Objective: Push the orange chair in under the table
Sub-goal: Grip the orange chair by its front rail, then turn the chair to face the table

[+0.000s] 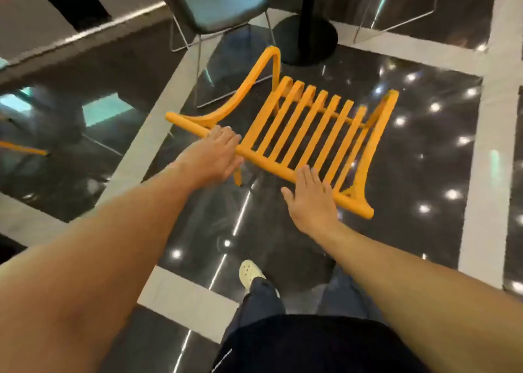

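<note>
The orange chair (308, 123) stands on the dark glossy floor in front of me, seen from above. It has a slatted back and curved arms. My left hand (215, 154) lies on the left part of its top rail, fingers curled over the bar. My right hand (311, 200) rests flat against the right part of the same rail, fingers spread and straight. Beyond the chair stands the table's black pedestal base (305, 38) with its column rising out of view. The tabletop itself is not in view.
A grey padded chair (220, 2) on thin metal legs stands to the left of the pedestal. A clear plastic chair (396, 5) is at the back right. An orange piece of another chair (22, 146) shows at the left edge. My shoe (250, 273) is behind the chair.
</note>
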Tool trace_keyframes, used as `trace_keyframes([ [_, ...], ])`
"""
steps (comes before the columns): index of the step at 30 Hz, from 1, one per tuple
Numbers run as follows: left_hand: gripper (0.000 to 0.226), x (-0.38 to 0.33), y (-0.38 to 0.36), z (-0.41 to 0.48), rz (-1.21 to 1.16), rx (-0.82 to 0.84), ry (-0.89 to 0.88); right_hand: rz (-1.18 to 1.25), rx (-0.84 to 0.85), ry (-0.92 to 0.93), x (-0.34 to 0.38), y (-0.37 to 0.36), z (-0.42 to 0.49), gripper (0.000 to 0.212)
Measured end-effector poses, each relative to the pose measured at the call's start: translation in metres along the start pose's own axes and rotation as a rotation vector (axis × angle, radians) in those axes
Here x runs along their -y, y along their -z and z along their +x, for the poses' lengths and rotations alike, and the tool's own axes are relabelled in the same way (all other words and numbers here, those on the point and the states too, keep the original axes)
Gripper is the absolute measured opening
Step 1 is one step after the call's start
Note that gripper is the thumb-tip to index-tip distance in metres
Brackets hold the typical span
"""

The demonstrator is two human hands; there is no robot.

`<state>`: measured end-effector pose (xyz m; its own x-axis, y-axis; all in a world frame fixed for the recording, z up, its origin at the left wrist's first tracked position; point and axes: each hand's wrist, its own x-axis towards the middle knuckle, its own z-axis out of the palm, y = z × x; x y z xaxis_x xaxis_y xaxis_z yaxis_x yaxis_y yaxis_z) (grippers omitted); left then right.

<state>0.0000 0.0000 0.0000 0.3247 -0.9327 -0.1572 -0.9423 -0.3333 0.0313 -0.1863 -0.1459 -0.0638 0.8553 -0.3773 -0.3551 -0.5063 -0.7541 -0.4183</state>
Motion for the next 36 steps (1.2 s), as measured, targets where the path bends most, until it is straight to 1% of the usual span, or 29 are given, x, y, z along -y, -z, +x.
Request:
trace_keyframes([
  [2,0.047,0.010,-0.006,0.002,0.031,0.005,-0.029,-0.073,-0.138,-0.061,0.006,-0.005,-0.001,0.060],
  [4,0.047,0.022,-0.010,0.005,0.046,0.011,0.003,-0.072,-0.226,-0.098,0.009,-0.005,0.002,0.056],
  [7,0.056,0.044,-0.023,0.012,0.035,0.004,0.007,-0.072,-0.305,-0.152,0.013,-0.010,0.011,0.052],
  [9,0.059,0.056,-0.029,0.019,-0.003,0.022,0.013,-0.075,-0.341,-0.192,0.017,-0.013,0.020,0.050],
  [11,0.060,0.065,-0.038,0.023,-0.020,0.060,-0.003,-0.066,-0.341,-0.228,0.019,-0.016,0.027,0.050],
  [14,0.057,0.071,-0.050,0.029,-0.026,0.120,-0.035,-0.068,-0.372,-0.224,0.014,-0.018,0.036,0.042],
  [16,0.051,0.075,-0.055,0.032,0.000,0.144,-0.045,-0.039,-0.414,-0.199,0.010,-0.020,0.036,0.034],
  [18,0.040,0.076,-0.055,0.036,0.038,0.118,-0.063,-0.020,-0.448,-0.177,0.009,-0.021,0.036,0.029],
  [20,0.034,0.076,-0.053,0.039,0.053,0.085,-0.075,-0.017,-0.468,-0.164,0.006,-0.019,0.038,0.028],
  [24,0.029,0.066,-0.051,0.049,0.036,0.029,-0.043,-0.035,-0.465,-0.139,-0.012,-0.008,0.046,0.030],
  [30,0.033,0.048,-0.049,0.089,-0.005,-0.011,-0.004,-0.060,-0.423,-0.107,-0.055,0.026,0.073,0.036],
  [36,0.031,0.028,-0.041,0.154,-0.037,-0.030,0.092,-0.102,-0.386,-0.045,-0.110,0.076,0.121,0.040],
])
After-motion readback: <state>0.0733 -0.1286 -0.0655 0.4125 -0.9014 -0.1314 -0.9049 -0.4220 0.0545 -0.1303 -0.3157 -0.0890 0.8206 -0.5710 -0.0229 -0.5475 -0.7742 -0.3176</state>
